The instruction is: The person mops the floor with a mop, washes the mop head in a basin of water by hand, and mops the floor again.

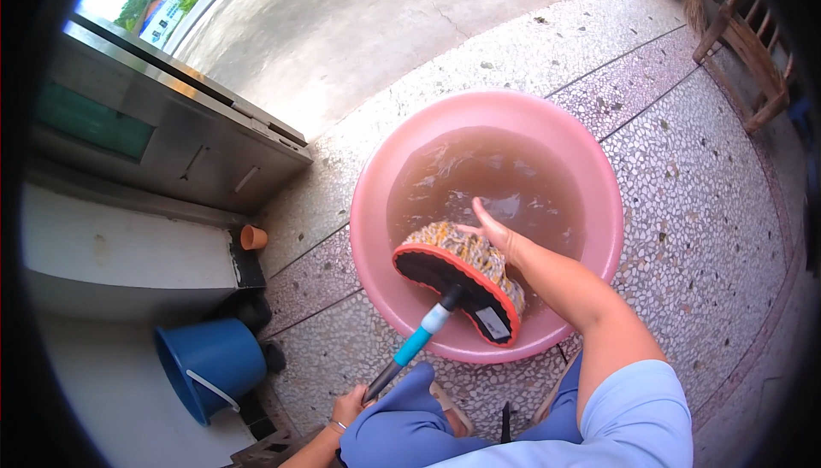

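Note:
Before me on the floor stands a large pink plastic basin (596, 167) holding murky brown water (474, 160). A flat mop head (442, 269) with a black back and an orange-red rim is tilted over the near side of the basin. Its shaggy grey and yellow pile (442, 237) faces the water. My left hand (348, 406) grips the mop's black and teal pole (410, 347) low beside my knee. At the pile's far side is my right hand (492, 232), thumb raised and fingers spread. Its lower fingers are partly hidden, touching the pile or just beside it.
A blue bucket (215, 362) lies tipped at the left, near a small orange cup (253, 237). A metal door (173, 128) stands at the left. Upper right are a wooden chair (737, 51) and a straw broom (693, 0). The floor is terrazzo (693, 211).

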The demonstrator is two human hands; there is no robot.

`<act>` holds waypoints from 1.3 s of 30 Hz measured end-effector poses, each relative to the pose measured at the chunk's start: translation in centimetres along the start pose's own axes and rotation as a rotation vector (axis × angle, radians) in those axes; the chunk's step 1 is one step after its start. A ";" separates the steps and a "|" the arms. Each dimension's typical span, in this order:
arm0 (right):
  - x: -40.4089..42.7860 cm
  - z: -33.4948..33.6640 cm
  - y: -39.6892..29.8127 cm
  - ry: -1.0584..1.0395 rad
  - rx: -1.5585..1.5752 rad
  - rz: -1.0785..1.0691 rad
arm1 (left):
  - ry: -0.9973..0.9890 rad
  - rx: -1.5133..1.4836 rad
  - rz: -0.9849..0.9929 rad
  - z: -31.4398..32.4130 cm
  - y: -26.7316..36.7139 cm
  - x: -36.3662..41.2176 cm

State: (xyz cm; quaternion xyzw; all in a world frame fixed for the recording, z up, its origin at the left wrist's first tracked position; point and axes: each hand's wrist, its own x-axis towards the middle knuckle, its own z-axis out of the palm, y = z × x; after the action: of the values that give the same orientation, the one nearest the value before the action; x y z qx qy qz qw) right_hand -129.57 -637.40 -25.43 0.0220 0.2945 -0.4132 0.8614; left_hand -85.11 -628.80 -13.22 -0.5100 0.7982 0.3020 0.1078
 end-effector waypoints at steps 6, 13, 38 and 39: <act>2.2 6.8 -1.0 -0.291 -0.247 -0.187 | -0.055 -0.026 -0.061 0.7 -1.7 -1.2; 3.4 7.4 -0.4 0.085 -1.031 -0.548 | -0.034 0.035 -0.025 0.2 -0.3 0.1; -1.7 4.0 4.5 0.346 -0.213 0.074 | 0.144 0.068 0.005 0.7 1.6 -1.1; -1.5 4.3 4.5 0.308 -0.144 0.057 | 0.227 0.081 -0.007 0.8 1.9 -0.8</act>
State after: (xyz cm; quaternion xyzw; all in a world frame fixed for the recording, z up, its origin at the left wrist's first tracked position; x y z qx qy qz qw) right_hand -124.97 -634.64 -22.00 0.0318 0.4510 -0.3581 0.8169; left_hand -86.51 -627.19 -12.80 -0.5390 0.8149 0.2095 0.0385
